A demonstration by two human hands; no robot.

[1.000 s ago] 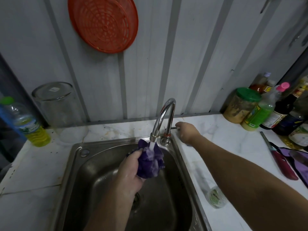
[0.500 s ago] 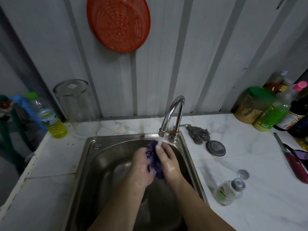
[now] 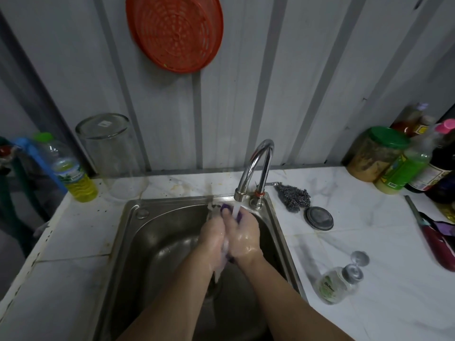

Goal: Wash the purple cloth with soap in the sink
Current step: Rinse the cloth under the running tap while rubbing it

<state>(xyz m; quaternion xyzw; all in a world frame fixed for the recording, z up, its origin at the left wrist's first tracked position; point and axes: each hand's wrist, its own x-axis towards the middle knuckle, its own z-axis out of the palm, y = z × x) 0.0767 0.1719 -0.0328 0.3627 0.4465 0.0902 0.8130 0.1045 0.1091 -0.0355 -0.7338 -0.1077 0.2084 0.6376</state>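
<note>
The sink (image 3: 152,232) sat recessed in the counter (image 3: 369,242) at centre. The faucet (image 3: 256,168) stood on its rim at 12 o'clock. Both hands, left (image 3: 213,238) and right (image 3: 242,238), met inside the basin beneath the spout, with the cloth (image 3: 226,209) pressed between them. At 2 o'clock from the sink lay the scourer (image 3: 294,198), with the strainer lid (image 3: 319,218) just before it. At 4 o'clock a small bottle (image 3: 337,284) lay on its side. At 10 o'clock stood an upturned jar (image 3: 110,153), an oil bottle (image 3: 71,173) to its left. Jars and bottles (image 3: 403,163) clustered at the far right, against the wall. A basket (image 3: 174,33) hung on the wall above the faucet.
</note>
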